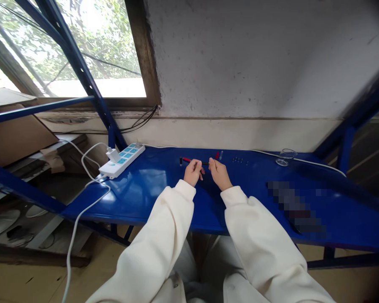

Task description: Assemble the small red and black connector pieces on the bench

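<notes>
My left hand [193, 172] and my right hand [220, 173] are close together over the blue table, fingers pinched. A thin dark rod [205, 163] spans the gap between them, with one end in each hand's fingertips. Left of my left hand a slim red piece [186, 159] shows; whether it joins the rod is hidden by the fingers. Beside it a small black cylinder [181, 161] stands upright. Just behind my right hand are a short red piece [217, 155] and a small clear tube [221, 155]. Several tiny parts [237, 160] sit to the right.
The blue table [158, 202] runs along the wall. A white power strip [123, 160] with a plugged-in charger and cable is at the left. A clear glass [286, 157] stands at the back right, near a white cable. A blurred dark object [297, 206] lies nearer the right.
</notes>
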Motion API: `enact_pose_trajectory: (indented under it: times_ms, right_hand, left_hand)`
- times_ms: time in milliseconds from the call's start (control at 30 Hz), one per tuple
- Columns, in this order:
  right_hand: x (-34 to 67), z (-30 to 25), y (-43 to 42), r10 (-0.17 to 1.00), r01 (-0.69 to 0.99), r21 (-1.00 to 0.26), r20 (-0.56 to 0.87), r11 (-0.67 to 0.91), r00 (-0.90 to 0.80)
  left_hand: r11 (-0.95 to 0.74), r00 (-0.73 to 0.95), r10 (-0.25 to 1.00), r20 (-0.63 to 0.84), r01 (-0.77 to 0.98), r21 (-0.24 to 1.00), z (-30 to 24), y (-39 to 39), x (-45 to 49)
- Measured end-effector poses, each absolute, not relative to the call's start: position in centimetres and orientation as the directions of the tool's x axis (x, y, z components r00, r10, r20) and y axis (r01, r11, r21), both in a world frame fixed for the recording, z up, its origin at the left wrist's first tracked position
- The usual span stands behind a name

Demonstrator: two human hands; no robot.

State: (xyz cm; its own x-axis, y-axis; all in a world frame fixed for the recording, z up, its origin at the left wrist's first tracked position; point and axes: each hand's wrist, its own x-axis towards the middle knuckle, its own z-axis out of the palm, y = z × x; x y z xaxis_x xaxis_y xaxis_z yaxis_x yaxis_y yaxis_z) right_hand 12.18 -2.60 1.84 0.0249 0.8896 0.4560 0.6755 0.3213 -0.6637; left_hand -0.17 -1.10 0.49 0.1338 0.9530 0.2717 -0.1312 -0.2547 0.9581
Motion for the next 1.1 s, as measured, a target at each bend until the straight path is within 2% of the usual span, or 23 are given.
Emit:
enact_pose_trajectory:
  times_ms: [200, 633, 967, 1100]
  right_hand:
    - [11.8, 2.1, -3.0, 0.885, 0.627, -0.688, 0.466, 0.366, -0.005]
    - [11.9, 1.6, -2.8, 0.852, 0.584, -0.68, 0.523, 0.442, -0.036]
    - [11.9, 1.1, -2.3, 0.91, 0.522, -0.755, 0.4, 0.396, -0.111]
    - [12.1, 0.9, -2.2, 0.927, 0.533, -0.789, 0.374, 0.307, 0.019]
  left_hand:
    - [-0.246, 0.058, 0.967, 0.25, -0.069, 0.967, 0.6, -1.4, -0.2]
    - [-0.113, 0.027, 0.993, 0.117, -0.114, 0.987, 1.0, -1.4, -0.2]
    - [-0.214, -0.075, 0.976, 0.207, -0.102, 0.972, 0.2, -0.5, -0.5]
    - [-0.239, -0.047, 0.971, 0.235, -0.143, 0.96, 0.1, -0.3, -0.4]
